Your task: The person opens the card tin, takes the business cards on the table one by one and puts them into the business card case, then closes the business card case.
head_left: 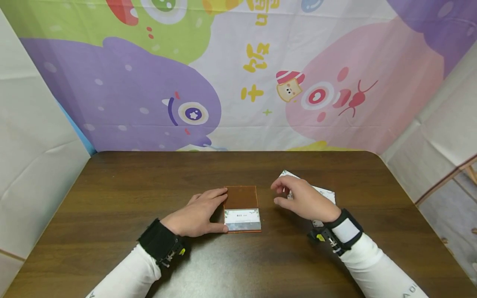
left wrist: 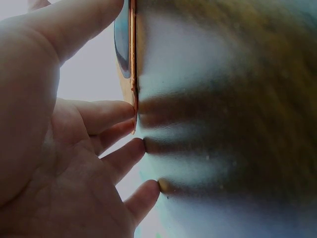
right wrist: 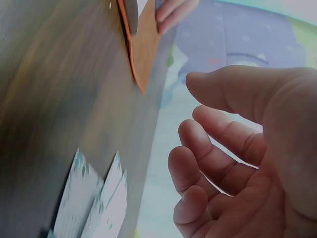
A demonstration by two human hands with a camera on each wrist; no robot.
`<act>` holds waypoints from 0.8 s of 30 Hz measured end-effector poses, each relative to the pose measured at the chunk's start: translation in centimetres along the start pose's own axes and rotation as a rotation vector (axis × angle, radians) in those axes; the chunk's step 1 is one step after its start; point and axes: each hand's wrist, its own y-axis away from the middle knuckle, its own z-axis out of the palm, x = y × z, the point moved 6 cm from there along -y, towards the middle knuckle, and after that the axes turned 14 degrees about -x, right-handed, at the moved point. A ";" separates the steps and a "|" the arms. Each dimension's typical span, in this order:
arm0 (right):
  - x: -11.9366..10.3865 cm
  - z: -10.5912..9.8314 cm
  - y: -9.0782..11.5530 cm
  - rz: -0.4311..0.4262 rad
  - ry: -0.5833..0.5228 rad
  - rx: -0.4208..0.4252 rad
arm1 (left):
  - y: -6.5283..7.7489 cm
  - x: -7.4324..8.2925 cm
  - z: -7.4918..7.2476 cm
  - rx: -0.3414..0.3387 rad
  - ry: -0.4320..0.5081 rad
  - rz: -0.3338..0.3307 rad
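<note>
A flat brown card holder (head_left: 241, 197) lies on the table in the head view, with a white printed card (head_left: 242, 216) showing in its lower half. My left hand (head_left: 199, 212) rests at its left edge, index fingertip near the top corner and thumb at the bottom one. In the left wrist view, the fingertips (left wrist: 132, 153) meet the holder's rim and the tabletop. Right of the holder, my right hand (head_left: 307, 200) hovers with loosely bent fingers and nothing between them. Under it lie white patterned cards (head_left: 327, 193), partly hidden by the hand; the right wrist view shows their corners (right wrist: 79, 193).
The brown wooden table (head_left: 149, 174) runs back to a cartoon-printed cloth (head_left: 246, 124). Pale fabric walls (head_left: 37, 136) stand on both sides. Each wrist wears a black strap (head_left: 158, 240) with a small camera.
</note>
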 end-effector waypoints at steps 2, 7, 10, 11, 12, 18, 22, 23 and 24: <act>0.5 -0.4 0.4 0.015 -0.010 0.007 | 0.0 0.0 0.0 -0.002 0.001 -0.002; 1.8 -1.2 1.3 0.053 0.010 0.022 | 0.0 0.0 0.0 -0.006 0.004 -0.007; 2.8 -1.5 1.9 0.090 0.026 0.027 | 0.0 0.0 -0.1 -0.003 0.003 -0.007; 3.2 -1.6 2.0 0.100 0.027 0.030 | 0.0 0.0 -0.1 -0.001 0.003 -0.007; 3.5 -1.7 2.2 0.109 0.030 0.032 | 0.0 0.0 -0.1 0.000 0.002 -0.007; 5.0 -2.3 3.0 0.143 0.033 0.053 | 0.1 0.0 -0.1 0.000 0.002 -0.007; 6.1 -2.6 3.4 0.177 0.030 0.053 | 0.1 0.1 -0.2 -0.001 0.002 -0.005; 6.4 -2.6 3.5 0.186 0.030 0.052 | 0.1 0.1 -0.2 0.000 0.003 -0.004; 6.6 -2.7 3.6 0.195 0.029 0.050 | 0.1 0.1 -0.2 0.000 0.002 -0.004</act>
